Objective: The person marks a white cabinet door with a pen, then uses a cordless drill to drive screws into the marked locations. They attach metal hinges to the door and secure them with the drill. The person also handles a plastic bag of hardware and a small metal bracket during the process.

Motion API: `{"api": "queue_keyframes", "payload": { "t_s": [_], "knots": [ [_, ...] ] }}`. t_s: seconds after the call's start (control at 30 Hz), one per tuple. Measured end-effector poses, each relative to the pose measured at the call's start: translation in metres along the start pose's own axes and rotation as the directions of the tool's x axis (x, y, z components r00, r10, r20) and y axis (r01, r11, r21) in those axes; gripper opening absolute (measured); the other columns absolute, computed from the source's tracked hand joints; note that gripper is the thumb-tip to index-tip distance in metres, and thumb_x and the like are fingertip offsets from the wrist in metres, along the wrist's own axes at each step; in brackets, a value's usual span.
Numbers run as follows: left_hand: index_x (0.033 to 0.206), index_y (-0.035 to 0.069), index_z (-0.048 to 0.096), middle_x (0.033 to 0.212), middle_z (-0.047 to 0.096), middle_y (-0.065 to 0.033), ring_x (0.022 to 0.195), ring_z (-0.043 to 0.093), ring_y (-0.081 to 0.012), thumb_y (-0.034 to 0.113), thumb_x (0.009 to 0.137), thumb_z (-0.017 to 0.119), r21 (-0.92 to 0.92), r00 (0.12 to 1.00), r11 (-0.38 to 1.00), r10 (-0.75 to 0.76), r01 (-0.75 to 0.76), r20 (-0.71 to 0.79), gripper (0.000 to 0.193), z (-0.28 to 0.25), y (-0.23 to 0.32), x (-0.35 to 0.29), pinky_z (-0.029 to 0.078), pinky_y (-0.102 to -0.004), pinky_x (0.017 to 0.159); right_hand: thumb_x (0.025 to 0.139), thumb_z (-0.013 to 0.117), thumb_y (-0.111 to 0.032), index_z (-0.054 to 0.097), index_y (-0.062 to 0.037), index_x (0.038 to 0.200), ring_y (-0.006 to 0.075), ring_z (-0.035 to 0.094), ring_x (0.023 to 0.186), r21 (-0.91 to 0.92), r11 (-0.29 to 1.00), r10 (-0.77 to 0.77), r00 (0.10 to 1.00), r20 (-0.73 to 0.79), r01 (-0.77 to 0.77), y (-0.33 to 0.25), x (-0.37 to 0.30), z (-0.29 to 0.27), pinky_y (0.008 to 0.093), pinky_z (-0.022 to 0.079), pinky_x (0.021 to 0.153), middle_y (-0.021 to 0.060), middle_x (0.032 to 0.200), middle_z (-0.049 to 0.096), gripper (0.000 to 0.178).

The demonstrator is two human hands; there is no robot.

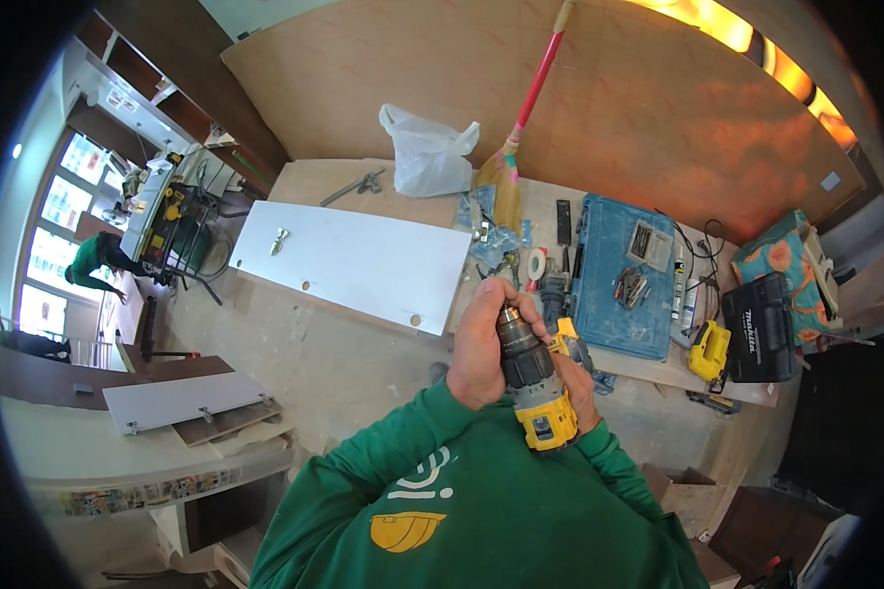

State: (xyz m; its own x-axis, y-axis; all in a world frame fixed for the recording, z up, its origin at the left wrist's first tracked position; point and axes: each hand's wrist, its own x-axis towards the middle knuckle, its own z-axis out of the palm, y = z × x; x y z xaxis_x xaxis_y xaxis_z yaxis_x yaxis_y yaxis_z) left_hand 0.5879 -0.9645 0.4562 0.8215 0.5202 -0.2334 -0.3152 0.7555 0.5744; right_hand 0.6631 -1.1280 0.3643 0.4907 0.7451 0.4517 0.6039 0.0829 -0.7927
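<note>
A yellow and black cordless drill (532,383) is held close in front of my chest, its chuck end pointing up and away from me. My left hand (479,344) is closed around the chuck end, with thumb and fingers at the tip; any bit there is hidden. My right hand (578,388) wraps the drill's handle from the right side, most of its fingers behind the body. Beyond my hands lies a white cabinet panel (354,257) with round holes along its near edge. One metal hinge (279,241) rests on it.
On the bench lie a blue tool case (614,314) topped with loose bits, a tape roll (536,265), a white plastic bag (430,157) and a broom (506,187). A yellow tool (709,351) and black case (759,334) sit right. A co-worker (96,265) bends at far left.
</note>
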Motion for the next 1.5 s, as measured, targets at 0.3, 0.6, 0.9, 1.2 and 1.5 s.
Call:
{"api": "queue_keyframes", "payload": {
  "t_s": [0.3, 0.6, 0.9, 1.2, 1.5],
  "knots": [
    [0.102, 0.013, 0.049, 0.090, 0.060, -0.0065, 0.079, 0.065, -0.0231, 0.043, 0.112, 0.047, 0.072, 0.999, 0.997, 0.013, -0.010, -0.037, 0.032, 0.000, 0.000, 0.001, 0.059, -0.0423, 0.077, 0.083, 0.073, 0.000, 0.066, 0.0023, 0.127, 0.0334, 0.070, 0.091, -0.040, 0.999, 0.022, 0.999, 0.040, -0.020, -0.002, 0.005, -0.003, 0.0413, 0.056, 0.080, 0.0154, 0.102, 0.071, 0.045],
    [0.132, 0.008, 0.055, 0.099, 0.065, -0.0100, 0.090, 0.068, -0.0266, 0.050, 0.110, 0.046, -0.038, 0.993, 0.994, -0.102, 0.104, 0.051, 0.048, -0.008, 0.006, 0.002, 0.059, -0.0454, 0.086, 0.084, 0.072, 0.003, 0.066, 0.0036, 0.128, 0.0327, 0.072, 0.094, -0.024, 0.999, 0.033, 0.999, 0.007, -0.032, 0.007, 0.000, -0.001, 0.0399, 0.057, 0.082, 0.0170, 0.107, 0.072, 0.045],
    [0.149, 0.003, 0.049, 0.087, 0.065, -0.0056, 0.088, 0.071, -0.0216, 0.025, 0.101, 0.068, 0.011, 0.937, 0.984, -0.174, 0.179, 0.304, 0.056, -0.009, 0.006, 0.020, 0.061, -0.0376, 0.083, 0.086, 0.071, 0.003, 0.063, 0.0045, 0.132, 0.0360, 0.073, 0.096, 0.241, 0.950, 0.182, 0.980, 0.082, -0.196, 0.047, -0.025, 0.020, 0.0384, 0.057, 0.083, 0.0201, 0.108, 0.072, 0.047],
    [0.135, 0.005, 0.057, 0.091, 0.064, -0.0052, 0.088, 0.069, -0.0201, 0.021, 0.099, 0.070, 0.362, 0.902, 0.851, -0.253, 0.380, -0.351, 0.042, -0.027, 0.026, 0.025, 0.060, -0.0384, 0.083, 0.088, 0.065, -0.007, 0.061, -0.0061, 0.130, 0.0389, 0.069, 0.095, -0.201, 0.980, 0.050, 0.952, 0.301, 0.012, -0.004, 0.043, -0.013, 0.0452, 0.054, 0.080, 0.0171, 0.099, 0.069, 0.042],
    [0.147, 0.004, 0.052, 0.133, 0.062, -0.0093, 0.125, 0.060, -0.0232, 0.029, 0.107, 0.059, 0.431, 0.992, 0.894, -0.126, 0.125, -0.026, 0.048, -0.019, 0.042, -0.013, 0.048, -0.0425, 0.109, 0.086, 0.072, -0.001, 0.064, 0.0009, 0.135, 0.0349, 0.072, 0.109, 0.074, 0.980, 0.168, 0.970, 0.176, -0.183, 0.020, 0.026, -0.010, 0.0400, 0.056, 0.094, 0.0190, 0.120, 0.072, 0.049]
  ]
}}
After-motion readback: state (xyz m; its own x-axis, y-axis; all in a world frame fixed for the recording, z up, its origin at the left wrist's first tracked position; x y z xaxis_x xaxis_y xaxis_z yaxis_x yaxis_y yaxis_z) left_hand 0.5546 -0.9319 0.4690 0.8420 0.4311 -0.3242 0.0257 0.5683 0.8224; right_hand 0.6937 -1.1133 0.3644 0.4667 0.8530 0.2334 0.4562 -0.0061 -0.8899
